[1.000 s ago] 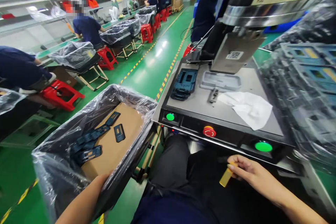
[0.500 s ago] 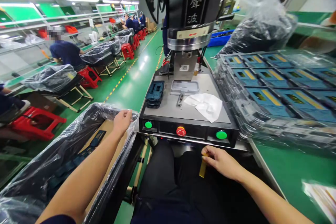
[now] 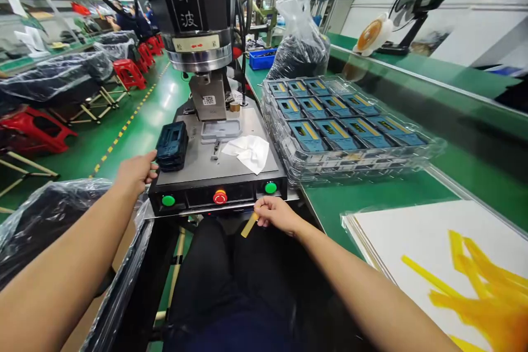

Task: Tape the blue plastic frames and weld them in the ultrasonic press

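Note:
My right hand pinches a short yellow strip just below the front edge of the press base, near the right green button. My left hand reaches toward the left edge of the grey base plate, its fingers loosely curled and touching or nearly touching a stack of dark blue plastic parts. It holds nothing that I can see. A grey fixture sits under the ultrasonic press head. A white cloth lies on the plate.
A red stop button and a left green button are on the front panel. Clear trays of blue parts are stacked at right. White sheets with yellow strips lie at lower right. A plastic-lined box stands at left.
My view swung right. My left hand left the plastic-lined box's rim and moved up to the dark blue parts on the plate. My right hand stayed below the panel with the yellow strip.

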### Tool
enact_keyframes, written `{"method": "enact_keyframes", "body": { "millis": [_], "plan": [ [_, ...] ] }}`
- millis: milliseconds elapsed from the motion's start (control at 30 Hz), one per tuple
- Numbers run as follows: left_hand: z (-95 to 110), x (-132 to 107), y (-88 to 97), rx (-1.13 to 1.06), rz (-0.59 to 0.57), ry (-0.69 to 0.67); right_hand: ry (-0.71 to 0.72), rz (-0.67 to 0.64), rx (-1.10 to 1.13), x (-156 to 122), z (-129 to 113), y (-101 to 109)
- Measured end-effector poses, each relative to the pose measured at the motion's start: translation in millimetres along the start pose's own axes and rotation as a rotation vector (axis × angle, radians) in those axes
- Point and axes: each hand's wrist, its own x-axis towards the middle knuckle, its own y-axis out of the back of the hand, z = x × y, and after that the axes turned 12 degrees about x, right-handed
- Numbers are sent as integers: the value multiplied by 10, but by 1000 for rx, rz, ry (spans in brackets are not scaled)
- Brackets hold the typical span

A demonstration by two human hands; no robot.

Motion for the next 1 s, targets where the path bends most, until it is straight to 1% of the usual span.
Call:
{"method": "enact_keyframes", "body": {
  "millis": [167, 367, 433, 533, 633, 700, 767, 800, 867, 933, 1000],
  "plan": [
    [50, 12, 34, 45, -35, -3, -22, 10, 58, -1, -18, -14],
    [85, -8, 13, 31, -23, -29, -23, 3, 91, -31, -14, -28],
    [81, -82, 21, -2, -40, -52, -25, 9, 105, -43, -23, -26],
    [15, -293, 88, -69, -125, -101, -49, 27, 127, -53, -39, -18],
    [-189, -577, 210, -161, -218, -169, -82, 54, 161, -54, -50, -11],
    [-407, -777, 284, -226, -288, -205, -93, 64, 192, -56, -56, -12],
    [-662, -980, 311, -299, -330, -195, -85, 57, 223, -61, -65, -20],
    [-792, -1084, 297, -331, -333, -151, -75, 50, 238, -66, -71, -26],
    [-1035, -1295, 208, -369, -314, -23, -50, 31, 265, -82, -86, -42],
    [-1238, -1497, 58, -402, -321, 104, -10, 18, 289, -106, -100, -65],
    [-1393, -1668, -112, -435, -381, 215, 58, 0, 299, -141, -105, -103]
  ]
}}
